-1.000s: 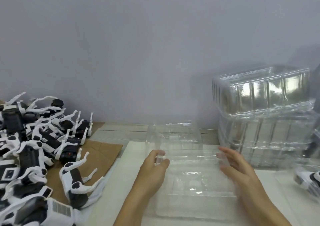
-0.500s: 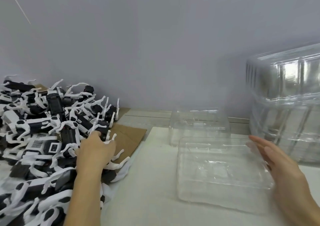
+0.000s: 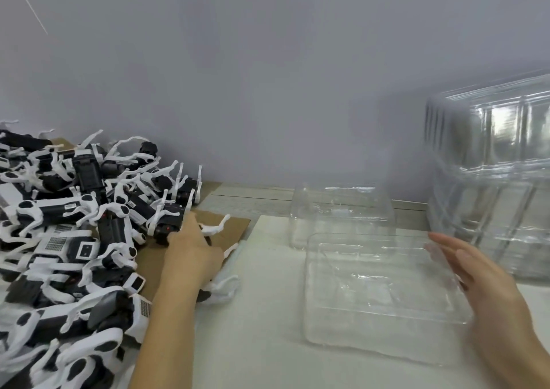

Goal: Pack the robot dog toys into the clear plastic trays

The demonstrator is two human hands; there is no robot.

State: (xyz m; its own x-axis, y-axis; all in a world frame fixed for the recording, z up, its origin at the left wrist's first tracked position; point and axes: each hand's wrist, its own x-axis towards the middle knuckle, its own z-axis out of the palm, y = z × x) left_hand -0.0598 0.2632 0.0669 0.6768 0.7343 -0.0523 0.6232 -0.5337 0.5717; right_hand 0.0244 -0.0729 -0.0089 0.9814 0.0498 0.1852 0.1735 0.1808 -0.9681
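Observation:
A heap of black-and-white robot dog toys (image 3: 68, 234) covers the left side of the table. My left hand (image 3: 190, 248) reaches into the heap's right edge and closes its fingers round one dog toy (image 3: 220, 287), whose white legs stick out beside and below the hand. An empty clear plastic tray (image 3: 384, 296) lies open on the white mat in front of me. My right hand (image 3: 479, 281) hovers at the tray's right rim with fingers straight. Whether it touches the rim is unclear.
A second clear tray (image 3: 342, 210) stands just behind the first. A tall stack of clear trays (image 3: 491, 174) fills the right side against the wall. Brown cardboard (image 3: 229, 225) lies under the toy heap. The grey wall is close behind.
My left hand left the tray, went left into the toy heap and took hold of one dog. The right hand stayed by the tray's right side. The view swung left.

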